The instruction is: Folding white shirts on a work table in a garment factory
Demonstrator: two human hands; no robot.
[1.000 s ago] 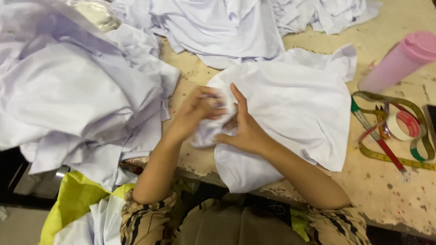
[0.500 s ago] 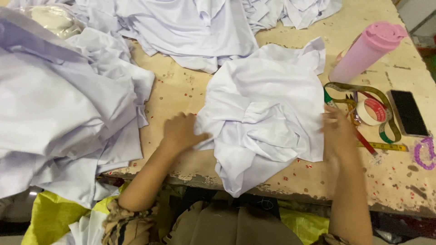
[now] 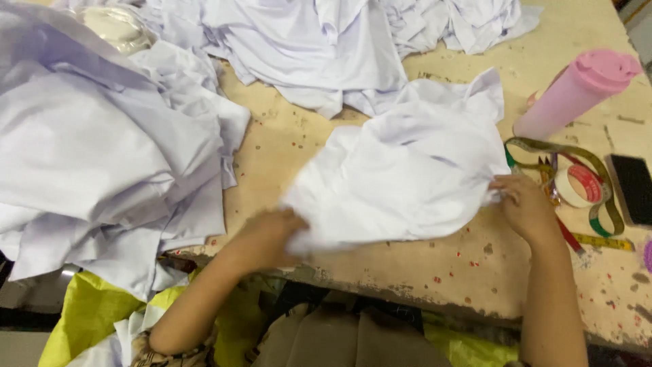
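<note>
On the surface, white cloth stretched between my hands
Left hand pinches its near-left edge, right hand grips its right edge; I judge it mostly spread, wrinkles left to smooth

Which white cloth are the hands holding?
The spread white cloth mid-table, gripped by the left hand and right hand; the other white piles lie untouched.
</note>
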